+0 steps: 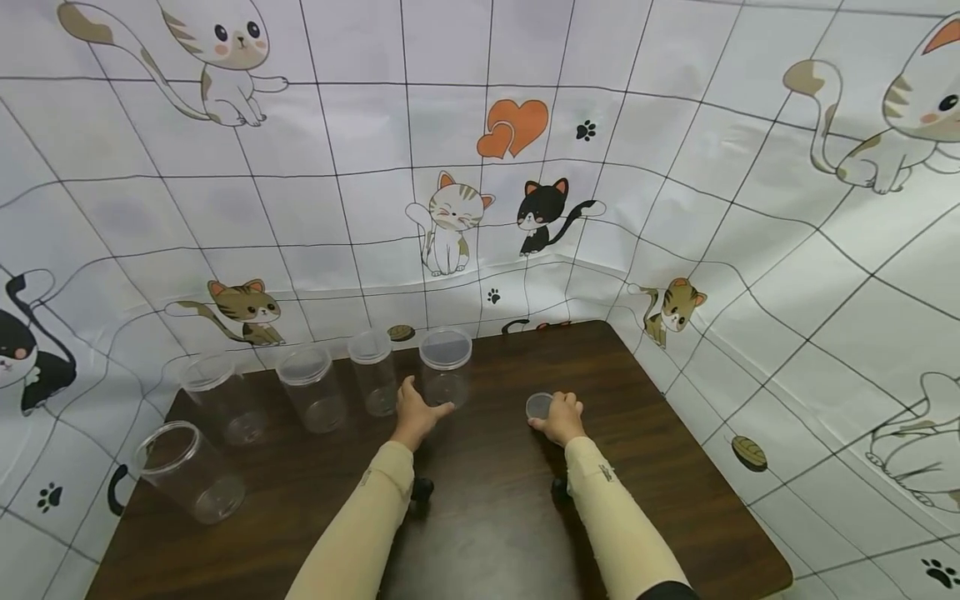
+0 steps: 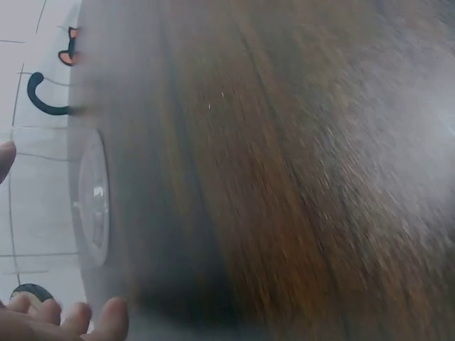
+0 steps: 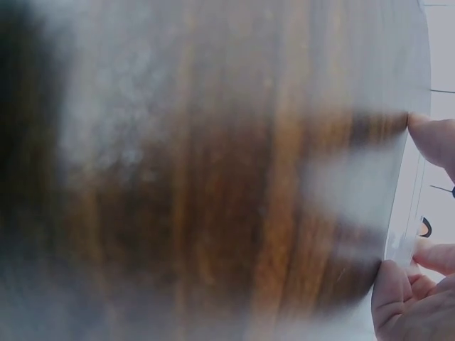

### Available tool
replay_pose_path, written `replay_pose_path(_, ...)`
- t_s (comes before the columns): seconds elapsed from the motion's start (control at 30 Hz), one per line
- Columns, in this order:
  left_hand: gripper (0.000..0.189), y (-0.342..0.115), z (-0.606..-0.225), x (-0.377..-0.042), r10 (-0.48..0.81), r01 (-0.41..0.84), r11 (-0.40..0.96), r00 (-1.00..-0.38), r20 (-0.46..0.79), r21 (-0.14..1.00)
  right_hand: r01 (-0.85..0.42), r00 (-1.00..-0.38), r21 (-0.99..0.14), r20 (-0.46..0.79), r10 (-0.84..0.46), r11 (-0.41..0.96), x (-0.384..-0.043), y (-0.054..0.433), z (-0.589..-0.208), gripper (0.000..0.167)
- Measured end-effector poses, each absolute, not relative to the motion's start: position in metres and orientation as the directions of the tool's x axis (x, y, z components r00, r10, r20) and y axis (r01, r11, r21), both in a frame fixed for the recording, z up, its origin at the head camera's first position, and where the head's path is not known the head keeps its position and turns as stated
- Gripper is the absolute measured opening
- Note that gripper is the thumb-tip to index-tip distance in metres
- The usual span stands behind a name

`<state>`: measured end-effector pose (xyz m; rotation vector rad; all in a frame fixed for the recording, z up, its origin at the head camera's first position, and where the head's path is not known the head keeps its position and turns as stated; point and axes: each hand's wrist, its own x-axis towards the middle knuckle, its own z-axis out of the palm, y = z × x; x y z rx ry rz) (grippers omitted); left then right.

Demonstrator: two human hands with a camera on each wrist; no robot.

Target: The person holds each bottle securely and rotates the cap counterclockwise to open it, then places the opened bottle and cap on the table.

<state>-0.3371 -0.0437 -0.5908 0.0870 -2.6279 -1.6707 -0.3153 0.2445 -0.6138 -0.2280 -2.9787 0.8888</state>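
Observation:
My right hand (image 1: 564,419) grips a small, round clear lid (image 1: 539,406) by its edges, low over the dark wooden table (image 1: 495,500). In the right wrist view, thumb and fingers lie at opposite sides of the lid (image 3: 404,202). My left hand (image 1: 418,417) is beside a clear plastic jar (image 1: 446,367) at the back of the table, its thumb and fingers spread. The jar's base (image 2: 94,199) shows in the left wrist view with fingers (image 2: 75,320) near it; whether they touch the jar I cannot tell.
Along the back left stand more clear jars: a narrow one (image 1: 373,373), a wider one (image 1: 312,388) and another (image 1: 223,398). A large jar (image 1: 191,473) is at the left edge. Cat-patterned sheeting (image 1: 360,208) rises behind and to the right.

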Motion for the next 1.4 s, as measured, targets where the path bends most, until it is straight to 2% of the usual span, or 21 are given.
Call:
replay_pose_path(0.13,0.109,-0.044,-0.591,-0.342,-0.089,-0.039,0.384,-0.996,-0.005,0.922,0.123,-0.990,-0.551,-0.013,0.139,0.826,-0.317,0.238,-0.616,0.080)
replay_pose_path(0.5,0.116,-0.050,-0.588,-0.357,-0.129,0.042,0.299,-0.988,0.084,0.953,0.090,-0.992,-0.558,0.020,0.121,0.825,-0.323,0.229,-0.619,0.080)
replay_pose_path(0.83,0.118,-0.056,-0.587,-0.360,-0.106,0.091,0.387,-0.984,0.142,0.918,0.078,-0.994,-0.566,0.024,0.111,0.821,-0.323,0.225,-0.616,0.075)
replay_pose_path(0.93,0.117,-0.060,-0.588,-0.357,-0.057,0.128,0.388,-0.985,0.162,0.913,0.072,-0.994,-0.569,0.027,0.106,0.819,-0.322,0.226,-0.613,0.075)
replay_pose_path(1.1,0.115,-0.068,-0.588,-0.346,0.023,0.147,0.284,-0.989,0.147,0.948,0.075,-0.994,-0.575,0.022,0.106,0.815,-0.321,0.228,-0.610,0.076)
replay_pose_path(1.4,0.106,-0.083,-0.577,-0.310,0.055,0.179,0.218,-0.984,0.171,0.959,0.131,-0.988,-0.581,-0.012,0.153,0.803,-0.314,0.242,-0.612,0.080)
